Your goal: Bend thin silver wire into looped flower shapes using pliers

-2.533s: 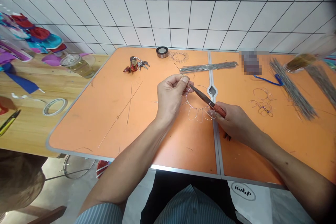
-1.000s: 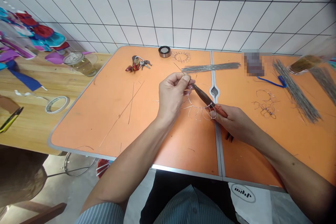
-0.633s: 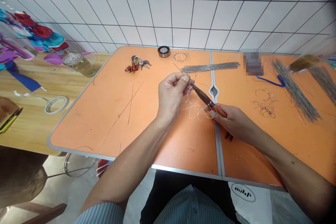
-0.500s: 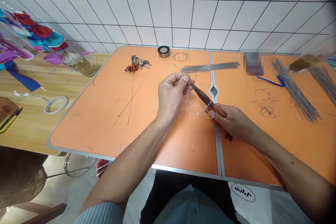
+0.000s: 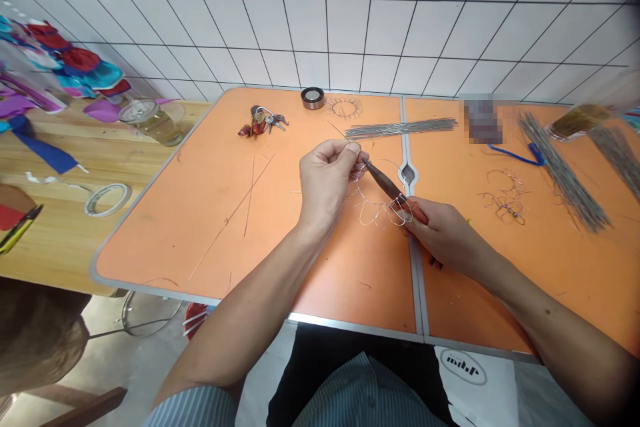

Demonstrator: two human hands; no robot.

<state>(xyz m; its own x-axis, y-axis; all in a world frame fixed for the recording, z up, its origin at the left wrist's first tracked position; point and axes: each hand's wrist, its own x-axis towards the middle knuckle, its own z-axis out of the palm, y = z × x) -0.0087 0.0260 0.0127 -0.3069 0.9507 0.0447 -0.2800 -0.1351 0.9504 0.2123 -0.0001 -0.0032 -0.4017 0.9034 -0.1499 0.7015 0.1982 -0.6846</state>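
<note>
Thin wire bent into a ring with petal-like loops [image 5: 371, 210] hangs between my hands, above the orange table [image 5: 350, 280]. My left hand [image 5: 327, 177] is closed, with thumb and fingers pinching the wire near its upper left side. Dark-jawed pliers [image 5: 383, 180] with red handles are gripped in my right hand [image 5: 437, 223]; their tip meets the wire at my left fingertips. Part of the wire ring is hidden behind my left hand.
Keys [image 5: 270, 121], a black tape roll [image 5: 313, 99] and a wire bundle [image 5: 400, 127] lie at the back. Thicker wire bundles [image 5: 565, 173] and shaped wires [image 5: 505, 200] are right. Loose wires [image 5: 235, 210] lie left, beyond them white tape [image 5: 107, 200].
Both hands keep their hold. My right hand and the pliers have shifted very slightly left. At the far left, a red patch now shows where a hand was.
</note>
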